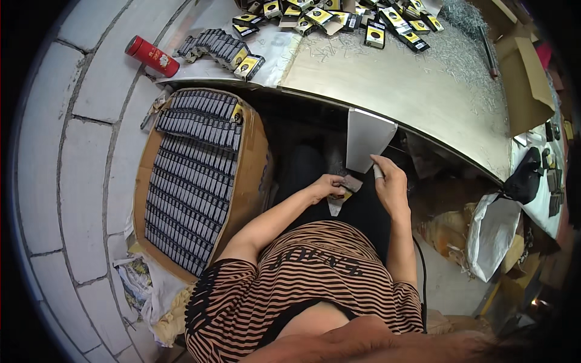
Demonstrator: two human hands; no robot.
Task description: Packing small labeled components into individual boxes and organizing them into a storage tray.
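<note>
My left hand [325, 186] is closed on a small box [347, 194] with yellow on its side, held low over my lap. Above it, against the fingers, shows a greyish flat piece [351, 182]; whether it is part of the box I cannot tell. My right hand [391, 180] is beside it, fingers bent together, with a white wrap round one finger. Its fingertips are at the lower right edge of a pale upright panel [367, 138] under the table edge. What they pinch, if anything, is hidden.
At my left stands a carton [259, 158] packed with rows of small dark boxes. On the metal-topped table [375, 78] lie loose black-and-yellow boxes [374, 34], a row of boxes [221, 48], a red flask [151, 56] and a heap of thin metal pins [466, 36]. A white sack [493, 236] is at right.
</note>
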